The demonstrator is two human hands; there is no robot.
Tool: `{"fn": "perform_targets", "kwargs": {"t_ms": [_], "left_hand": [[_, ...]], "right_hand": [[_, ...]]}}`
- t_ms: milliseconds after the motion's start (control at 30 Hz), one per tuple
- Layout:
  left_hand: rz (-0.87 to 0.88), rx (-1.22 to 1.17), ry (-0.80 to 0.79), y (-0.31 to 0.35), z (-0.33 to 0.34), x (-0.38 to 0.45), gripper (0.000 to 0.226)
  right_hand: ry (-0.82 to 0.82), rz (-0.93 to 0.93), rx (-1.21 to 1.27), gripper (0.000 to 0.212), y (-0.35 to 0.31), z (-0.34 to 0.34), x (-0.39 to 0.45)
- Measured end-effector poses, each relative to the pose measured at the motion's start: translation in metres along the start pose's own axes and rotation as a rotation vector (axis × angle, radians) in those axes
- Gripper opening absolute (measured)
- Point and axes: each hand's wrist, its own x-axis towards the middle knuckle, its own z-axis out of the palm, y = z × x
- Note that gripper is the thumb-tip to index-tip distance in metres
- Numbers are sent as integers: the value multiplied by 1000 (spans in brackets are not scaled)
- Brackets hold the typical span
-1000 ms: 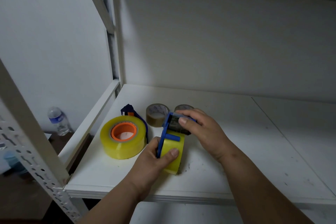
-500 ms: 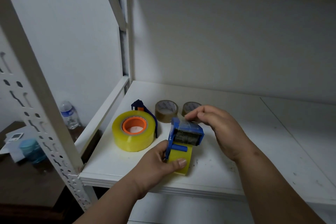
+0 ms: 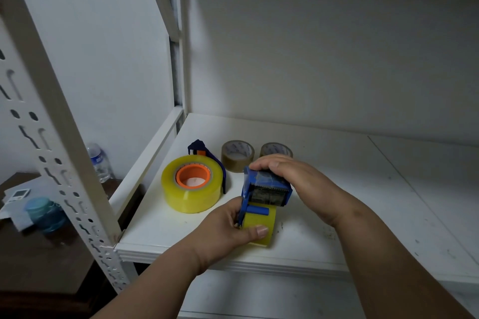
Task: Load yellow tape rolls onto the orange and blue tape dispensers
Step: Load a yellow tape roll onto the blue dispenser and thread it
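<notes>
On the white shelf (image 3: 337, 189) I hold a blue tape dispenser (image 3: 264, 190) that carries a small yellow tape roll (image 3: 259, 225). My left hand (image 3: 228, 230) grips the roll and the dispenser's frame, thumb across the yellow tape. My right hand (image 3: 298, 179) lies over the dispenser's top at the cutter, fingers curled round it. To the left lies a large yellow tape roll (image 3: 191, 189) on the orange hub (image 3: 193, 176) of a second dispenser, whose dark blue frame (image 3: 204, 155) sticks out behind it.
Two brown tape rolls (image 3: 237, 154) (image 3: 276, 150) lie flat behind the dispensers. A perforated shelf upright (image 3: 51, 137) stands at the left front. Beyond it, lower down, are a water bottle (image 3: 98, 162), a blue jar (image 3: 44, 212) and papers on a dark table.
My right hand has come down from the lifted tape end onto the top of the blue dispenser. The camera has drifted left, so everything sits further right in view.
</notes>
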Motion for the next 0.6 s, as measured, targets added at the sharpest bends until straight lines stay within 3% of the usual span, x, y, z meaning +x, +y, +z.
{"fn": "perform_targets", "kwargs": {"t_ms": [167,333,467,600], "left_hand": [[16,-6,-7,-1,-1,1,32],[33,34,-13,-1,-1,3,38],[43,102,-15,-4,-2,2,37],[35,110,-23,-5,-3,2,39]], "right_hand": [[-58,156,70,38,-9,0,4],[-103,283,155,53,-6,-5,7],[-8,249,423,35,5,-9,4],[-113,250,302,64,8,-5,3]]}}
